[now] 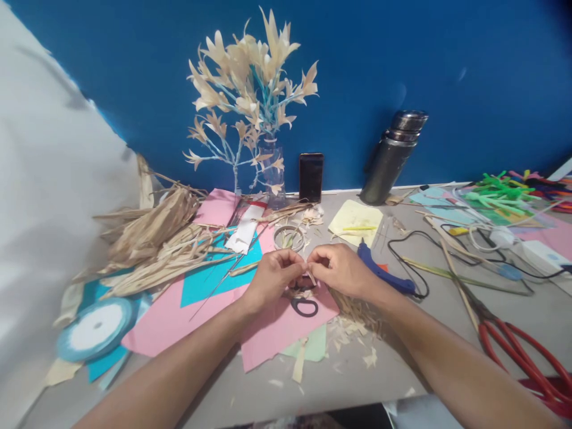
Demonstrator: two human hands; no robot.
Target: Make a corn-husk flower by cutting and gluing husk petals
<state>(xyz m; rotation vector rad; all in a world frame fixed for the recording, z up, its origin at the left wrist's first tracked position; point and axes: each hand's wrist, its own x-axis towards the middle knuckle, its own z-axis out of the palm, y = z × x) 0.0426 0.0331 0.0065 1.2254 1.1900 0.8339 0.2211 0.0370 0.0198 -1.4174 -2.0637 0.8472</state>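
Note:
My left hand (277,273) and my right hand (336,268) meet fingertip to fingertip above pink paper (272,339). Both are closed in a pinch around a small pale strip (311,277), probably dried husk, mostly covered by the fingers. Just below them lies a pair of scissors with a dark handle (305,307); its other parts are hidden. A roll of tape (288,237) rests beyond my left hand. To the right of my right hand, a blue glue gun (384,271) lies on its side. Dried husk shreds (357,313) are scattered under my right forearm.
Husk flowers (254,77) stand in a clear bottle (271,173) by the blue wall. Nearby are an upright phone (311,177) and a tilted flask (393,161). Dried husks (156,232) and a ribbon spool (96,328) lie left; red-handled shears (513,345) lie right.

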